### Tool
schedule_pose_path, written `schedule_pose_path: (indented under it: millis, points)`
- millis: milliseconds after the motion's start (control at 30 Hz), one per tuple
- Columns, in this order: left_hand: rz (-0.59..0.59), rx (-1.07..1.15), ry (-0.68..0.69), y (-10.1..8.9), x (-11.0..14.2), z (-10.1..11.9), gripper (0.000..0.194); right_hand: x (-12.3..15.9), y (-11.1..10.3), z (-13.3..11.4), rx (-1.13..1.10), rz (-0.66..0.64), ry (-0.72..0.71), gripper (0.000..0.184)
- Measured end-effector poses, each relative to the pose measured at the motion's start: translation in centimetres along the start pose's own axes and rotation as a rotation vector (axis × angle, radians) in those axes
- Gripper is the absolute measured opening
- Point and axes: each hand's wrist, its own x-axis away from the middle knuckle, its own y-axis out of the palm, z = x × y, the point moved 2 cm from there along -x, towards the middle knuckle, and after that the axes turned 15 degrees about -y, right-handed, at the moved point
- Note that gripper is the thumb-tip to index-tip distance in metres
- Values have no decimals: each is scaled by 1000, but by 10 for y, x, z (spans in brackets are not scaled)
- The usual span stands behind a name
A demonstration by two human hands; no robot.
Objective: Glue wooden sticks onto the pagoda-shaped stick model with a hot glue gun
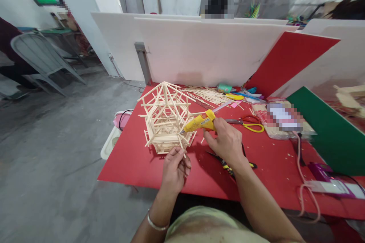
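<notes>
A small pavilion-like model built of thin wooden sticks (165, 136) stands on the red tabletop (125, 159). Between the fingertips of my left hand (175, 167) is the lower end of a thin wooden stick (182, 147), which slants up against the model's front right side. My right hand (226, 136) is wrapped around the handle of a yellow hot glue gun (201, 120). The gun points left, and its nozzle is close to the stick's upper part; whether they touch I cannot tell. A clear glue stick juts from the gun's back.
Loose sticks (205, 95) lie behind the model. Red-and-yellow scissors (251, 124) rest right of the glue gun, and black-and-yellow pliers (225, 165) lie under my right forearm. A pink cord (299, 159) runs down the right side. White panels (199, 51) border the back.
</notes>
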Motion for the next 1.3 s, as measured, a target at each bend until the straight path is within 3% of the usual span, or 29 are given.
schedule_pose_path:
  millis: [1300]
  points:
    - [-12, -6, -12, -3, -3, 0, 34, 2, 3, -1, 36, 18, 0, 19]
